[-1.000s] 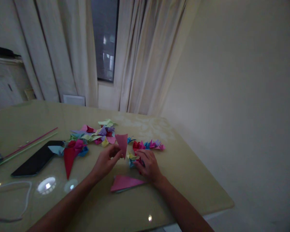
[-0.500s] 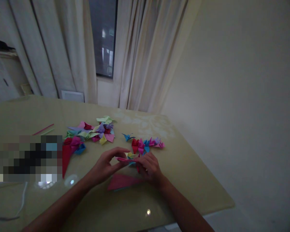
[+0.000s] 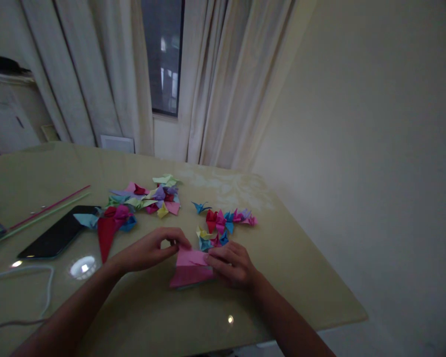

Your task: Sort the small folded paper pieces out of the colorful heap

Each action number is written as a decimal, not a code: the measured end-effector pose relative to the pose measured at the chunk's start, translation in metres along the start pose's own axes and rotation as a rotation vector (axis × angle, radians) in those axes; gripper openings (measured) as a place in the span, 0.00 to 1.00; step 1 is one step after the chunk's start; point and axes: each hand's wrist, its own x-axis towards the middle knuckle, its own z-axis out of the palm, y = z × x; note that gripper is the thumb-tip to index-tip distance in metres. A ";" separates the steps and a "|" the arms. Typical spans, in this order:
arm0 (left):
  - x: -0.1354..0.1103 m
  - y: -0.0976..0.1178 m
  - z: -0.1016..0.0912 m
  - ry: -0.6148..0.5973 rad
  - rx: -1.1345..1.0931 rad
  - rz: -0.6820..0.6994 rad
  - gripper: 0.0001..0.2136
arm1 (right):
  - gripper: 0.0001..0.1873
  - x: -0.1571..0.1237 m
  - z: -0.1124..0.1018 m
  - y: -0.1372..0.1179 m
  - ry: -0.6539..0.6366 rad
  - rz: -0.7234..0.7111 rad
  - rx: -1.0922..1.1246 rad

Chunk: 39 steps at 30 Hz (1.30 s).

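Observation:
Between my two hands is a pink sheet of folding paper (image 3: 191, 257), with creases showing across it. My left hand (image 3: 159, 248) pinches its upper left corner between thumb and fingers. Closed on its right edge is my right hand (image 3: 232, 264), fingers bent over the paper. Beneath it on the table lies more pink paper (image 3: 189, 277), with a bluish edge showing under it. Just beyond my hands sit several small folded paper cranes (image 3: 213, 240) in yellow, blue and pink.
A row of folded cranes (image 3: 228, 219) lies farther back, with a larger colourful heap (image 3: 148, 198) to its left. On the left are a black phone (image 3: 59, 232), two thin sticks (image 3: 48, 208) and a white cable (image 3: 48, 282). The table's right edge (image 3: 315, 263) runs beside a wall.
The pink paper in my hands has turned from edge-on to showing its broad face, and is lower. My view has shifted slightly left, so objects appear farther right.

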 end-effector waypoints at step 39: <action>0.026 -0.004 0.056 0.224 0.483 0.402 0.13 | 0.11 0.004 0.008 0.001 0.157 0.422 0.291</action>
